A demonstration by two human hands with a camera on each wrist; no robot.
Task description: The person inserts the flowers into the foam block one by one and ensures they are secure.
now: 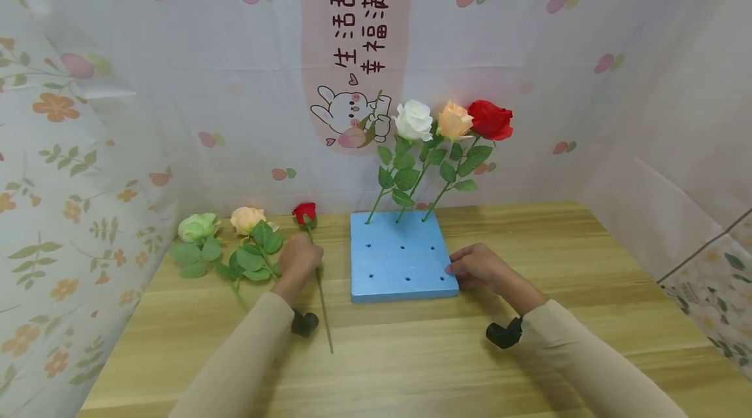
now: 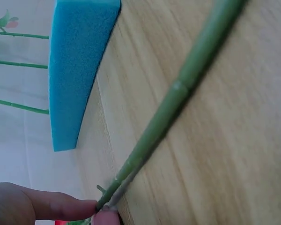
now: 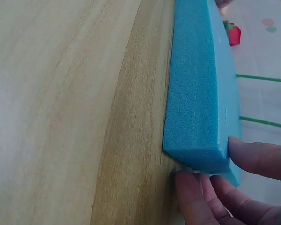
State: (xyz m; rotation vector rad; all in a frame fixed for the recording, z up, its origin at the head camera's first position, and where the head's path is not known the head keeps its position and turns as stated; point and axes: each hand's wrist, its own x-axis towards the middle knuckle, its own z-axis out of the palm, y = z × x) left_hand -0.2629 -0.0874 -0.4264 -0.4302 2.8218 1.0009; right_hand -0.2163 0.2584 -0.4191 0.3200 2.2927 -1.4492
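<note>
My left hand (image 1: 298, 258) pinches the stem of a small red rose (image 1: 304, 213) between thumb and forefinger. In the left wrist view the bare green stem (image 2: 164, 119) runs close over the wooden table. My right hand (image 1: 478, 266) grips the right edge of a blue foam block (image 1: 388, 262), thumb on its top face and fingers against the side. Several small holes dot the block. Along its back edge a white rose (image 1: 414, 121), a peach rose (image 1: 454, 121) and a larger red rose (image 1: 491, 119) stand in the foam, leaning right.
Left of my left hand, a pale green rose (image 1: 198, 227) and another peach rose (image 1: 247, 220) lie on the wooden table (image 1: 405, 366), their leaves overlapping. A printed white cloth (image 1: 252, 111) hangs behind the table, and patterned cloth also covers both sides.
</note>
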